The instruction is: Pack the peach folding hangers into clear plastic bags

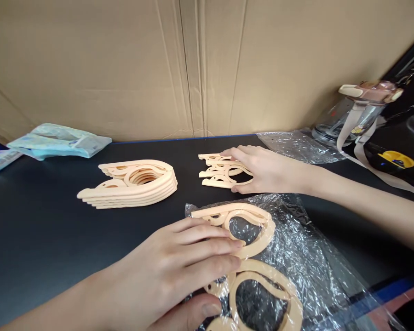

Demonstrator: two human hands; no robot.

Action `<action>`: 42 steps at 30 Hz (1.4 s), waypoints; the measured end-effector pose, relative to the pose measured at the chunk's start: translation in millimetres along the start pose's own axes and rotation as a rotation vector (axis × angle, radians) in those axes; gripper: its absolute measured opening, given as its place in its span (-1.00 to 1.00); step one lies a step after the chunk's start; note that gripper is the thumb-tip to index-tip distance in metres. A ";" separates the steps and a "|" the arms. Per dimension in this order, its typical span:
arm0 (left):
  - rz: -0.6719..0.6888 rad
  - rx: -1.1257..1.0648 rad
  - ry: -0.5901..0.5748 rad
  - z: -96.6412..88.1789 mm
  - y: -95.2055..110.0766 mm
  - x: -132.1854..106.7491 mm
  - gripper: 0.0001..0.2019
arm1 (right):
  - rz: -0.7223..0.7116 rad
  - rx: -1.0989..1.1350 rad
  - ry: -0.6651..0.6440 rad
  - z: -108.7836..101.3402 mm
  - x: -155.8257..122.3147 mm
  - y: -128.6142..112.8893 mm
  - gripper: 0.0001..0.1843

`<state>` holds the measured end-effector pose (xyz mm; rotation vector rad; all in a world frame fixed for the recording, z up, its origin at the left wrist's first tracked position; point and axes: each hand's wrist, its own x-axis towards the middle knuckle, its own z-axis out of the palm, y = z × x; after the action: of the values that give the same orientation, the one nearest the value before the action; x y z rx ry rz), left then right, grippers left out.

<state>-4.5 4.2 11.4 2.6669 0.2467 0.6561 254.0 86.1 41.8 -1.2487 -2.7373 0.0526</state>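
Note:
My left hand (179, 271) lies with its fingers stretched out over a peach-coloured folding hanger (262, 243) and a second folded hanger (295, 299) nearer to me. A crinkled clear plastic bag (317, 253) is around them; whether they are inside or on top of it I cannot tell. Farther back, my right hand (262, 170) spans the rounded ends of what look like two folded hangers (214, 174) side by side, thumb at the near edge and fingers at the far edge. To their left sits a neat stack of the same folded hangers (158, 186).
On the black table (37, 220), a blue-white soft pack (62, 140) lies at the back left. A clear plastic wrapper (296, 145) and a strapped water bottle (359, 115) are at the back right. Cardboard (124, 69) forms a wall behind.

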 end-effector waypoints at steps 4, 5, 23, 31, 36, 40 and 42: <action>-0.008 0.043 -0.008 2.8 -0.7 -2.1 -0.58 | -0.021 -0.035 0.071 5.7 -0.3 0.5 -0.25; -0.009 0.057 -0.005 3.9 -1.0 -3.0 -0.58 | -0.026 -0.039 0.096 6.0 -0.9 1.5 -0.26; -0.263 0.183 0.076 6.3 -5.3 -3.1 -0.64 | 0.155 -0.299 0.240 -36.5 -145.5 24.0 -0.34; -0.275 0.211 0.083 6.1 -4.7 -4.1 -0.64 | 0.116 -0.137 0.114 -17.4 -165.7 1.3 -0.11; -0.276 0.174 0.043 4.0 -4.5 -5.2 -0.59 | 0.030 0.057 0.031 -13.8 -152.8 -7.8 -0.16; -0.286 0.217 -0.088 -1.5 -2.5 -4.5 -0.31 | 0.006 0.170 0.017 -7.0 -143.6 -9.9 -0.17; -0.278 0.243 -0.154 -4.2 -1.6 -3.6 -0.17 | 0.006 0.220 0.032 -2.6 -141.2 -11.2 -0.16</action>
<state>-9.9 6.1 12.7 2.8168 0.6771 0.3506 337.6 -27.8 30.4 -1.1857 -2.6151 0.3223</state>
